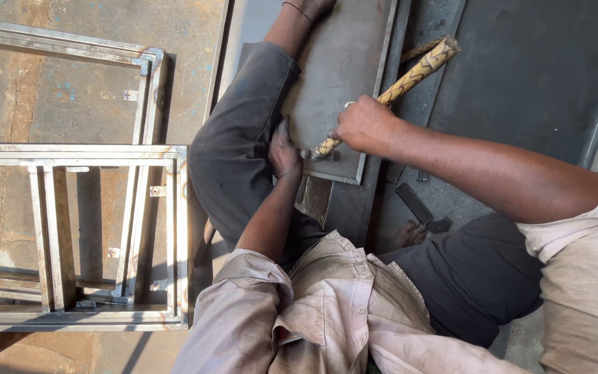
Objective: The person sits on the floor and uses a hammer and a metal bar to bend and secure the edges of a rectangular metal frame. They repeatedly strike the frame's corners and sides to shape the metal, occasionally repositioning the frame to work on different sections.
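Right hand (pixel 365 125) is closed around the wooden hammer handle (pixel 410 73); left hand (pixel 284 149), beside the probably hidden head, presses flat on the steel sheet (pixel 333 62), holding nothing. Keep fingers clear.

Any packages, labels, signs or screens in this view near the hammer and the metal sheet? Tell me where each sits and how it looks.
None in view: no package, label, sign or screen.
What is there: the right hand gripping a hammer with a yellowish wrapped handle over a flat grey metal sheet.
The left hand rests at the sheet's near edge.
Bare steel frames lie to the left on the floor.
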